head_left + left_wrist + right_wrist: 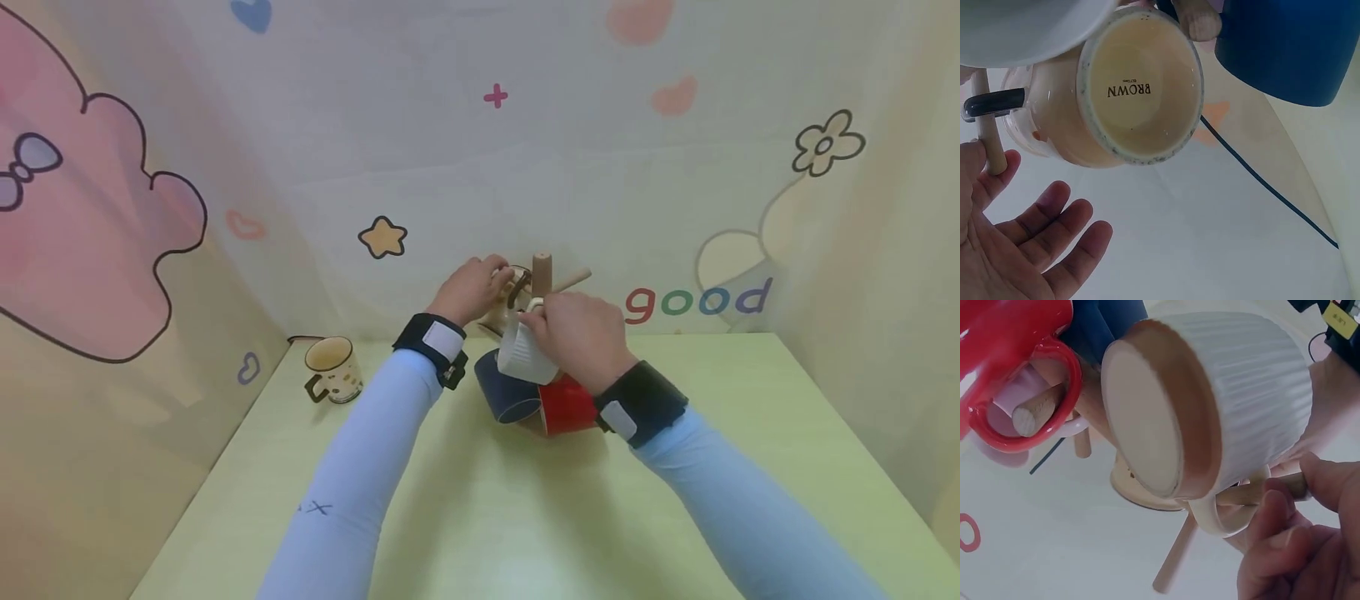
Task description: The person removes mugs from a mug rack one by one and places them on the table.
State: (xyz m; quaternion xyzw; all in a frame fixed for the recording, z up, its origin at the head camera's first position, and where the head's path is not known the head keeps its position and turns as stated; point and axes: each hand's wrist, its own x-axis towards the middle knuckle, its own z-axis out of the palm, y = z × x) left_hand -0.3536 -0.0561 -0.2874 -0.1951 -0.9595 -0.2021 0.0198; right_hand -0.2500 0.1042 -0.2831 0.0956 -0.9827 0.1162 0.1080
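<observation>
R hand (583, 337) pinches peg (1297, 485) thru hdl (1211, 515) of wht mug (1260, 394).

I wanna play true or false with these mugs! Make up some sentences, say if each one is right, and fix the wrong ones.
1. The beige mug near the left hand has BROWN written on its bottom. True.
2. The spotted mug off to the left is hanging up. False: the spotted mug stands upright on the table.
3. The white ribbed mug has its handle looped round a wooden peg. True.
4. The mug next to the dark blue one is green. False: next to the dark blue mug is a red mug.
5. Another peg pokes through the red mug's handle. True.
6. The colourful word on the wall says "hello". False: it says "good".
</observation>
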